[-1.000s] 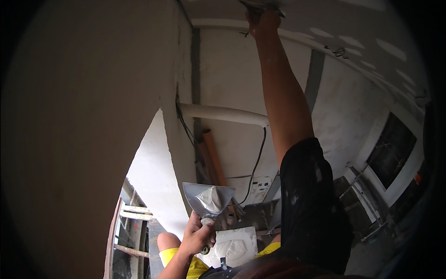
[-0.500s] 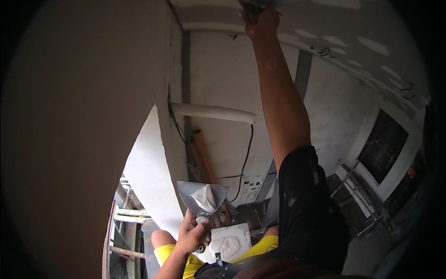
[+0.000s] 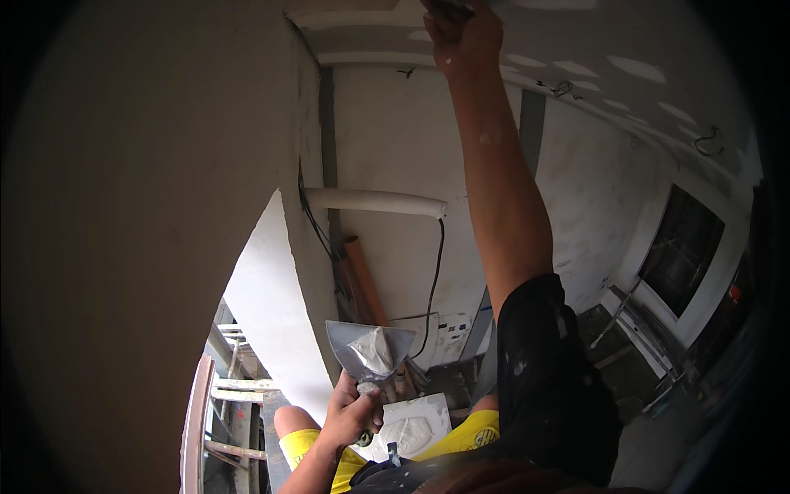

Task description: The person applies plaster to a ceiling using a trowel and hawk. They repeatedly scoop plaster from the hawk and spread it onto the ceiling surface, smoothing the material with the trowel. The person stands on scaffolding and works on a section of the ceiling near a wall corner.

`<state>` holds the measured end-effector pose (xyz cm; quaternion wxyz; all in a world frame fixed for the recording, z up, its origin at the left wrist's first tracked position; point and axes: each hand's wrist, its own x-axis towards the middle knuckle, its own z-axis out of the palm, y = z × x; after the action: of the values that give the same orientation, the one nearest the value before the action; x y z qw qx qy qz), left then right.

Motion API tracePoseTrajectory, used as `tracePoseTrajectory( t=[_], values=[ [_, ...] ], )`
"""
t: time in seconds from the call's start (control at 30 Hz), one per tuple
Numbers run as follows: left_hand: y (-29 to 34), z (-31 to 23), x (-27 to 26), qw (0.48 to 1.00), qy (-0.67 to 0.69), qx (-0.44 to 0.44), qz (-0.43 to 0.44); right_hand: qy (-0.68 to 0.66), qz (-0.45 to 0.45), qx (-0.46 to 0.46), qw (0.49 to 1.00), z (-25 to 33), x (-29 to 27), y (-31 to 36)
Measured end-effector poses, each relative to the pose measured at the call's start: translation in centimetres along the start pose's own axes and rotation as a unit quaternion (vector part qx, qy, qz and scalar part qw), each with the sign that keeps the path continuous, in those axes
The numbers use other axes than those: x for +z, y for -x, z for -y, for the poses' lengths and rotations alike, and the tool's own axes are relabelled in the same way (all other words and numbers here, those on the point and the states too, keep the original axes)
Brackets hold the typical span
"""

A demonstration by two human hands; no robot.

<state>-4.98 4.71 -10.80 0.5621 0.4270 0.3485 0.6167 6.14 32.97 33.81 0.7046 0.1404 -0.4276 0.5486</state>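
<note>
My left hand (image 3: 352, 412) is closed round the handle of a wide putty knife (image 3: 346, 344), blade up, in front of my body. A lump of white putty (image 3: 374, 352) sits on that blade. High overhead, my right hand (image 3: 469, 37) reaches up to the ceiling (image 3: 551, 29) with its fingers curled round a dark flat tool (image 3: 448, 8). That tool is cut by the upper edge, so its kind is unclear. Below my left hand lies a white board (image 3: 436, 409) with a mound of putty (image 3: 407, 435) on it.
A white pipe (image 3: 378, 201) juts from the wall corner, with a black cable (image 3: 436, 280) hanging from its end. Orange pipes (image 3: 364, 280) lean beneath it. Scaffold bars (image 3: 243, 384) stand lower left. Wire loops (image 3: 708, 144) hang from the ceiling, and a dark window (image 3: 681, 251) is at right.
The view has shifted slightly. My right hand appears a little lower and larger, its tool still at the ceiling. My left hand and the putty knife sit slightly farther right.
</note>
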Motion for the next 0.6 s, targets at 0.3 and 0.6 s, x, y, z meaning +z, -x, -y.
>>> tracePoseTrajectory(
  t=[0.3,0.6],
  values=[
    [-0.3,-0.2,-0.1,1.0,0.002,-0.007,0.016,0.041,0.043,-0.04,0.997,3.2,3.7,4.9],
    [-0.4,-0.6,0.0,1.0,0.009,-0.001,0.028,0.038,0.1,-0.09,0.99,5.7,5.6,8.0]
  ],
)
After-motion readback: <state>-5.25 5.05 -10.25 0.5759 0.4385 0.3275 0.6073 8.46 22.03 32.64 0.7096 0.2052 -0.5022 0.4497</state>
